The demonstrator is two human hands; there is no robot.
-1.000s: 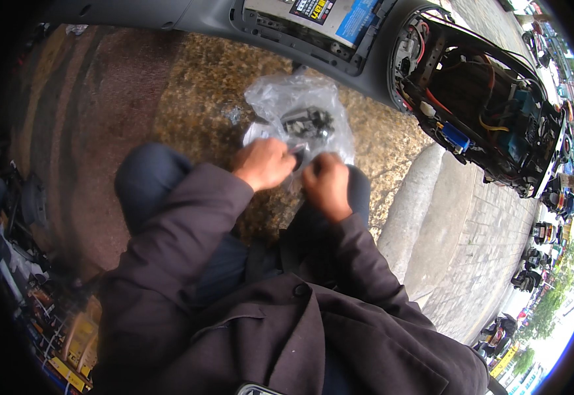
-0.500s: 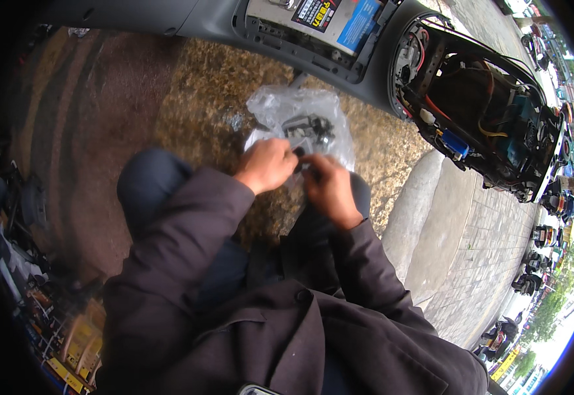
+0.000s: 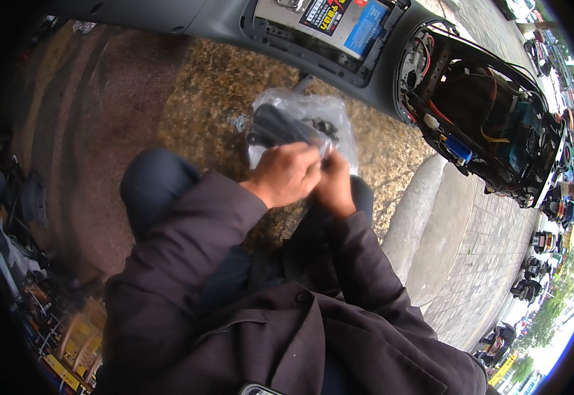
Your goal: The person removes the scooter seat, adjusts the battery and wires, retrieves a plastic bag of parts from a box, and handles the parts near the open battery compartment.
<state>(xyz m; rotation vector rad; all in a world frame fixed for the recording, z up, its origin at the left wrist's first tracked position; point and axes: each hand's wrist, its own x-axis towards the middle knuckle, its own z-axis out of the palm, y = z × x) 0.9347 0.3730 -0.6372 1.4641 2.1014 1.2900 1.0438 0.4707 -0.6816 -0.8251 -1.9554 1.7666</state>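
Note:
My left hand (image 3: 284,174) is closed, its fingers curled at the lower end of a black elongated part (image 3: 275,125) that looks wrapped in clear film. Close against it, my right hand (image 3: 335,183) is closed too, pinching at the same end of the wrapping. The fingertips are blurred and partly hide each other. Beneath and beyond my hands lies a crumpled clear plastic bag (image 3: 343,113) on the ground. Dark metal parts (image 3: 324,125) show in the bag, partly covered by the black part.
Ahead is a grey scooter body (image 3: 214,21) with a labelled metal box (image 3: 339,26) set in it. Its opened end (image 3: 484,105) shows loose wires. A kerb (image 3: 418,204) runs along the right. Assorted items (image 3: 70,342) lie at the lower left. Parked scooters (image 3: 527,289) line the far right.
The black elongated part now shows, slanting up and left above my left hand. My left hand has shifted slightly right, and my hands have come closer together.

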